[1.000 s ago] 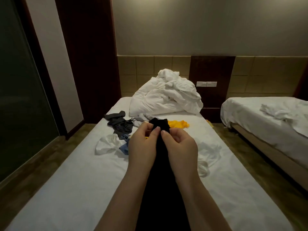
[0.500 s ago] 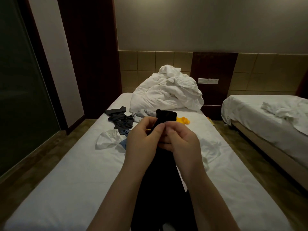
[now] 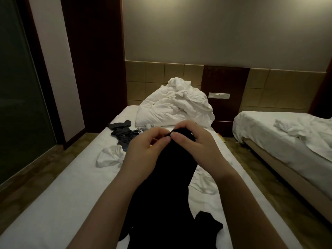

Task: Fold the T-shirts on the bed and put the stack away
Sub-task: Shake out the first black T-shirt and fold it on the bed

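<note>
Left hand: your left hand (image 3: pixel 143 150) pinches the top edge of the black cotton T-shirt (image 3: pixel 167 194) between curled thumb and forefinger.
Right hand: your right hand (image 3: pixel 199 146) grips the same edge, its fingertips touching the left's. You are probably hunting a seam to spread from.
Shirt: bunched, it hangs from the pinch and its lower part lies on the white-sheeted bed (image 3: pixel 62 194). Lifting it likely lets it drop straight.
Pile: a dark grey crumpled garment (image 3: pixel 122 133) and a white crumpled cloth (image 3: pixel 111 156) wait beyond, left of your hands.
Duvet: the white rumpled duvet (image 3: pixel 174 108) is heaped at the headboard.
Progress: early; no folded stack is visible.
</note>
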